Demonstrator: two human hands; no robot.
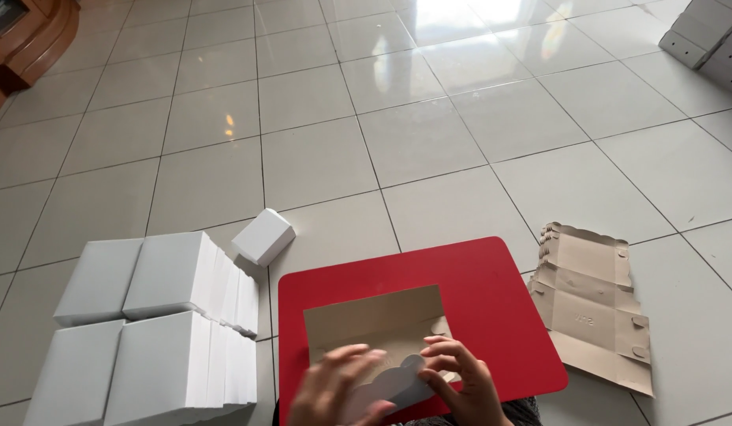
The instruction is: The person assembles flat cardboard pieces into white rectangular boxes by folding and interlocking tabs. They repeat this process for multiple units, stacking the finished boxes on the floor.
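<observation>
You're mid-fold on the cardboard sheet (374,319) on the red mat (492,292). Left hand (330,386) is blurred, can't tell its grip; right hand (461,375) fingers pinch the scalloped flap (390,383). Next move likely needs that flap creased square while the sheet stays flat.

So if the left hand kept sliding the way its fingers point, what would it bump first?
The left hand points up and right across the brown cardboard flat. It's blurred, but it would probably meet the right hand first.

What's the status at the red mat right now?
Left hand and right hand both pressing the scalloped flap of the flat cardboard box blank on the red mat. Nothing blocking.
</observation>
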